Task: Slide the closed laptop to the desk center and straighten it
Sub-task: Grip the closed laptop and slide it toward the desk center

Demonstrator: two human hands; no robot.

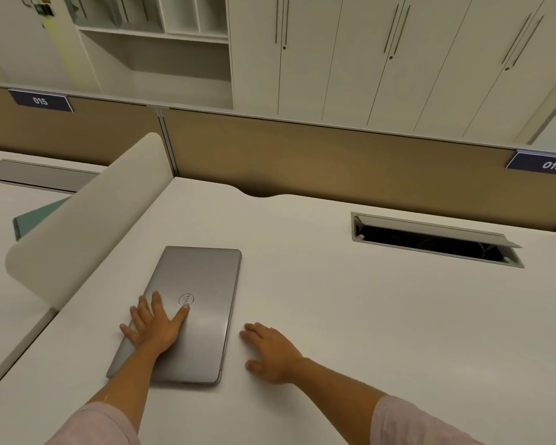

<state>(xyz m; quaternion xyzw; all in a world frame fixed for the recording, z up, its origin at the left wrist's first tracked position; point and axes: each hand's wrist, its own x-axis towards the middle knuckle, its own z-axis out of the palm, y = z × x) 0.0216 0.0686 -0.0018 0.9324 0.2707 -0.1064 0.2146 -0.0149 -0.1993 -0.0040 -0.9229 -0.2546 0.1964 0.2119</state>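
The left hand lies flat, fingers spread wide, pressing on the lid of the closed laptop; the right hand rests open on the table, just beside the laptop's right edge, gripping nothing; the laptop sits left of the table's middle, near the curved divider. Best to keep the palm down evenly and push rightward; the right hand could catch the edge and square it to the table's front.

The left hand hid part of the laptop lid beneath its palm. A curved divider covered most of a green notebook. The cable box interior was too dark to read. Both sleeves ran off the bottom edge.
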